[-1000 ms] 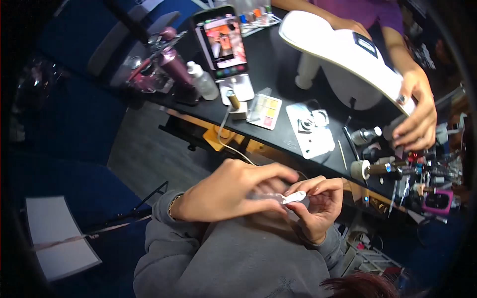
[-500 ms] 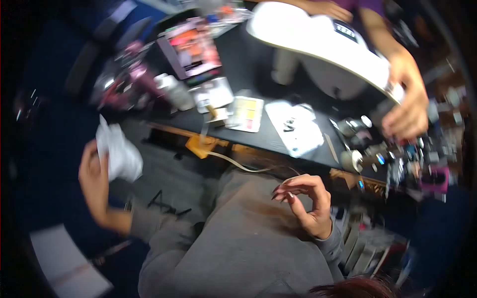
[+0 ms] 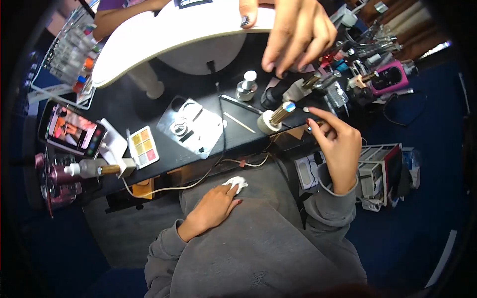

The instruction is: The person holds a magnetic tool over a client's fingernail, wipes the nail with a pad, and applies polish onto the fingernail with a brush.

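One crumpled tissue (image 3: 240, 183) at six o'clock, over lap, fingers of left hand (image 3: 212, 206) closed on it. Right hand (image 3: 340, 149) at three o'clock, thumb and forefinger parted, near gold-topped bottle (image 3: 270, 123). White lamp (image 3: 164, 35) towards twelve o'clock (another person's hand (image 3: 298, 30) on its edge).

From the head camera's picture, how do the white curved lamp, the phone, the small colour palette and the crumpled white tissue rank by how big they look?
Largest to smallest:
1. White curved lamp, even cut off at the top
2. Phone
3. Colour palette
4. White tissue, partly covered by fingers
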Motion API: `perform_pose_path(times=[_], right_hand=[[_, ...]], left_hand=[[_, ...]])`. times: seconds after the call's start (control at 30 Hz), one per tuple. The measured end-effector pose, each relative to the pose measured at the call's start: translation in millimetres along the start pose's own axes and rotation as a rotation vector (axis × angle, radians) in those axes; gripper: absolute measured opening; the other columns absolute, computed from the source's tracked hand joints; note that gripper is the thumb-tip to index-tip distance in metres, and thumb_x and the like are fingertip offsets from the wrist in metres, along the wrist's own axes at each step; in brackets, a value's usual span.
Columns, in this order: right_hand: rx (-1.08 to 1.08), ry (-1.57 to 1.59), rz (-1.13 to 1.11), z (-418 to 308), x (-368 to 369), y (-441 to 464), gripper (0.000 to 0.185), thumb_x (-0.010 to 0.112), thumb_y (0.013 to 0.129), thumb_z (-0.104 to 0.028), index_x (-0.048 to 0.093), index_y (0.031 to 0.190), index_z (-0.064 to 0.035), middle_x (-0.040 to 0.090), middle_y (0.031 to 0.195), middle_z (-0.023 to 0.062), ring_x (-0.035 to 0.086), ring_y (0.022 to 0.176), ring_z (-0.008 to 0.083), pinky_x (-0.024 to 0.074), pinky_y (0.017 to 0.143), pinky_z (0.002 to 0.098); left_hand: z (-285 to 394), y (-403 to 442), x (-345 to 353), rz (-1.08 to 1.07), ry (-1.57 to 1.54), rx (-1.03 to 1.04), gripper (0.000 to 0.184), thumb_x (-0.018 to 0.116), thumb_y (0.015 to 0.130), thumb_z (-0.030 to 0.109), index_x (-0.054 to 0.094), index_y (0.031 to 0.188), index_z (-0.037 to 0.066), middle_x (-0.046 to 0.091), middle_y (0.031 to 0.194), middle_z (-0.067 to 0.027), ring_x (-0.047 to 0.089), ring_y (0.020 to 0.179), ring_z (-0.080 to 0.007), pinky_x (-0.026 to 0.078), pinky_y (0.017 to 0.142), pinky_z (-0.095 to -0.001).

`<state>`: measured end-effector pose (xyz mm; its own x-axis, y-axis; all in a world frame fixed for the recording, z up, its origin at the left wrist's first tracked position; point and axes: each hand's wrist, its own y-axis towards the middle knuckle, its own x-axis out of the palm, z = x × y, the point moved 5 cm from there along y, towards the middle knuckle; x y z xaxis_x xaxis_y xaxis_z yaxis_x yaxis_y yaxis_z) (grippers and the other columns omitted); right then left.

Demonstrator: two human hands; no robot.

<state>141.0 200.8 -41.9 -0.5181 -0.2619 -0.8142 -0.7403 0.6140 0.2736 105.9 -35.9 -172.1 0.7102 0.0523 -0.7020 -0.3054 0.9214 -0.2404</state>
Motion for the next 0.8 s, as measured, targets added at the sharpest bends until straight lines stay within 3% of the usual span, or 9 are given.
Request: perform_pose_path(times=[0.03,0.13,0.2,0.27,0.33,0.4,0.6,0.8], right_hand=[[0.076,0.081,-0.015,1,-11,-1,0.017,0.068,0.074,-0.008,0.069,0.091,-0.0104,0.053,0.056,0.0042,0.044,0.047,0.0067,0.0313,0.042,0.0226],[0.011,0.13,0.127,-6,-48,4,0.016,0.067,0.073,0.0,0.068,0.089,-0.0045,0.054,0.062,0.0022,0.042,0.05,0.0022,0.0278,0.043,0.0183],[0.015,0.113,0.157,-4,-51,9,0.013,0.066,0.075,-0.005,0.068,0.088,-0.007,0.055,0.059,0.0042,0.046,0.048,0.0047,0.031,0.042,0.0211],[0.064,0.067,0.04,0,-30,9,0.01,0.066,0.076,-0.012,0.069,0.086,-0.0101,0.055,0.055,0.0055,0.052,0.046,0.0109,0.0355,0.042,0.0259],[0.024,-0.073,-0.017,1,1,7,0.015,0.067,0.077,-0.023,0.068,0.087,-0.0132,0.056,0.053,0.0046,0.055,0.045,0.0226,0.0399,0.044,0.0312],[-0.047,-0.15,0.087,11,25,6,0.018,0.067,0.077,-0.025,0.067,0.091,-0.015,0.056,0.053,0.0051,0.057,0.047,0.024,0.0406,0.044,0.033],[-0.019,-0.111,0.037,28,34,9,0.013,0.068,0.076,-0.022,0.066,0.087,-0.0148,0.055,0.052,0.0038,0.056,0.047,0.0236,0.0396,0.043,0.0334],[0.037,-0.096,0.088,43,19,8,0.009,0.069,0.075,-0.02,0.065,0.082,-0.0151,0.051,0.049,0.0021,0.052,0.043,0.0211,0.0355,0.041,0.0327]], left_hand=[[-9,4,15,-0.158,0.028,-0.063,0.038,0.048,0.089,0.024,0.047,0.118,-0.002,0.055,0.103,-0.0221,0.054,0.095,-0.0371,0.044,0.083,-0.0399],[-34,19,35,-0.09,-0.093,0.01,0.039,0.049,0.089,0.03,0.052,0.113,0.0,0.055,0.105,-0.0183,0.053,0.095,-0.0349,0.044,0.079,-0.0392],[-36,22,35,-0.154,-0.032,-0.016,0.04,0.05,0.089,0.031,0.05,0.117,0.002,0.053,0.109,-0.0184,0.052,0.098,-0.0348,0.043,0.081,-0.0404],[-33,17,30,-0.124,-0.019,-0.048,0.043,0.05,0.089,0.032,0.048,0.12,0.003,0.052,0.11,-0.0192,0.051,0.101,-0.0352,0.042,0.085,-0.0417],[-23,17,19,-0.109,-0.019,-0.033,0.046,0.05,0.088,0.033,0.046,0.122,0.003,0.052,0.111,-0.0205,0.05,0.103,-0.0362,0.04,0.087,-0.0426],[-18,15,10,0.01,0.024,0.028,0.046,0.049,0.088,0.034,0.046,0.122,0.003,0.052,0.111,-0.0212,0.05,0.103,-0.0364,0.039,0.088,-0.042],[-27,13,15,-0.239,0.068,-0.1,0.045,0.049,0.089,0.033,0.047,0.121,0.003,0.054,0.107,-0.0213,0.051,0.101,-0.0358,0.039,0.087,-0.0414],[-25,15,15,-0.154,0.036,-0.057,0.041,0.052,0.087,0.03,0.05,0.117,0.003,0.056,0.102,-0.0217,0.054,0.095,-0.0379,0.043,0.083,-0.0421]])
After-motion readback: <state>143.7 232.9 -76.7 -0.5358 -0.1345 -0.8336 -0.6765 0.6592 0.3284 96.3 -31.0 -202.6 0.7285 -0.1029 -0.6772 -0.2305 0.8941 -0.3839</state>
